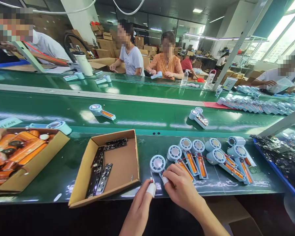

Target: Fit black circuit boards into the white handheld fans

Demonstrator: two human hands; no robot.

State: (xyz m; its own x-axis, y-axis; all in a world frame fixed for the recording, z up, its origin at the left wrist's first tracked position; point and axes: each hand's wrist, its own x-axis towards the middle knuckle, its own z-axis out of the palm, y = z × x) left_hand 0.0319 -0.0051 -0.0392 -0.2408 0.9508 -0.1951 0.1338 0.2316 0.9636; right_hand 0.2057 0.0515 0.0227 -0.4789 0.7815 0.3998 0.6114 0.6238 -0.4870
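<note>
At the green worktop (64,177), a right hand (180,188) pins the nearest pale-blue handheld fan shell (158,164), fingers closed on its handle; the left hand (141,205), taped fingertip pinched together, works beside it. Assembly seems mid-step; seating the internal part likely needs precise alignment.

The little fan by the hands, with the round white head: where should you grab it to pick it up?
Probably by the round head of the fan. It sits clear at the far end, while the right hand covers the open handle and the left hand waits beside it. Come from above, a finger each side of the rim; the next fan lies close on the right.
</note>
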